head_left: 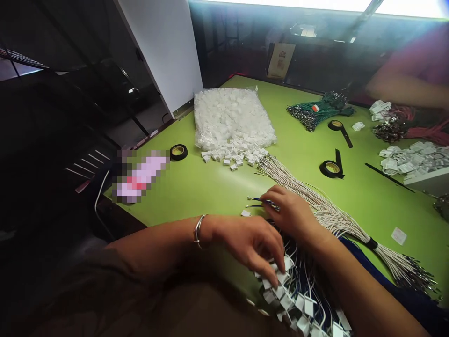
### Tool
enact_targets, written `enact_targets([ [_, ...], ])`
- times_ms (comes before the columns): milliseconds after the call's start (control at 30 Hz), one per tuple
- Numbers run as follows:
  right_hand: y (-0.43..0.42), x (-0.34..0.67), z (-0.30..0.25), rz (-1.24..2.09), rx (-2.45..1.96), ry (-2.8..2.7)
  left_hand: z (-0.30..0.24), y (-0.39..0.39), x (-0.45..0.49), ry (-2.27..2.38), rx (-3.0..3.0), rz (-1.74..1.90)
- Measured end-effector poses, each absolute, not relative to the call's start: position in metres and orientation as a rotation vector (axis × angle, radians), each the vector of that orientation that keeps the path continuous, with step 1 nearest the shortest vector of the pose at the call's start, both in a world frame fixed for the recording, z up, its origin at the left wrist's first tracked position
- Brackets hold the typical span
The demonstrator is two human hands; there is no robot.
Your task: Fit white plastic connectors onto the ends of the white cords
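My left hand (254, 243) reaches down over a pile of white plastic connectors (308, 306) with white and blue wires in them. Its thumb and fingertips close around one white connector (279, 277) at the pile's upper end. My right hand (291, 208) is closed on a couple of blue wires (255, 206), whose metal terminals stick out to the left. A loose white connector (246, 213) lies just below those wire ends. Beside my right hand runs a long bundle of white wires (298, 185), and dark blue wires (365, 260) lie partly under my right forearm.
A clear bag of white connectors (233, 117) spills onto the green table (217, 187). Black tape rolls (178, 151) lie around. Green wires (317, 112), red wires (428, 131) and more connectors (416, 157) sit farther right. Another person's arm (407, 89) shows at the upper right.
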State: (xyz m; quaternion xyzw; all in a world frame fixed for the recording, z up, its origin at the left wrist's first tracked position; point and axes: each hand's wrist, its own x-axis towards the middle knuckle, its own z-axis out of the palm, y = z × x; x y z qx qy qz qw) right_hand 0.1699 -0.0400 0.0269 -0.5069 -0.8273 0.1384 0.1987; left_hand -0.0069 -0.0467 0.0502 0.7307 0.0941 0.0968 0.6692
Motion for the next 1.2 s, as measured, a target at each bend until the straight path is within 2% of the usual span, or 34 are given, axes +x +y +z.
enact_targets([
  [67,-0.042,0.159,0.020,0.370,-1.464,-2.508,0.053,-0.045,-0.010,0.157,1.672,0.229],
  [133,-0.044,0.151,0.014,0.310,-1.530,-2.587,0.050,-0.030,-0.017,0.375,1.766,0.483],
  [233,-0.044,0.147,0.009,0.188,-1.560,-2.641,0.036,0.010,-0.030,1.229,2.003,0.996],
  [267,-0.045,0.147,0.008,0.164,-1.555,-2.656,0.029,0.023,-0.034,1.461,2.104,0.968],
  [367,-0.046,0.152,0.005,0.203,-1.553,-2.566,0.008,0.048,-0.040,1.644,2.165,0.874],
  [533,-0.045,0.160,0.000,0.559,-1.520,-2.000,-0.003,0.051,-0.038,1.666,2.323,0.664],
  [700,-0.042,0.163,0.002,0.750,-1.413,-1.661,0.011,0.033,-0.029,1.408,1.918,1.011],
  [833,-0.044,0.163,0.006,0.738,-1.409,-1.593,0.014,0.009,-0.014,0.937,1.243,0.886],
  [933,-0.045,0.164,0.006,0.683,-1.424,-1.571,0.008,-0.001,-0.006,0.755,0.903,0.819],
  [1200,-0.046,0.164,0.002,0.517,-1.410,-1.678,0.004,-0.003,-0.002,0.691,0.720,0.812],
])
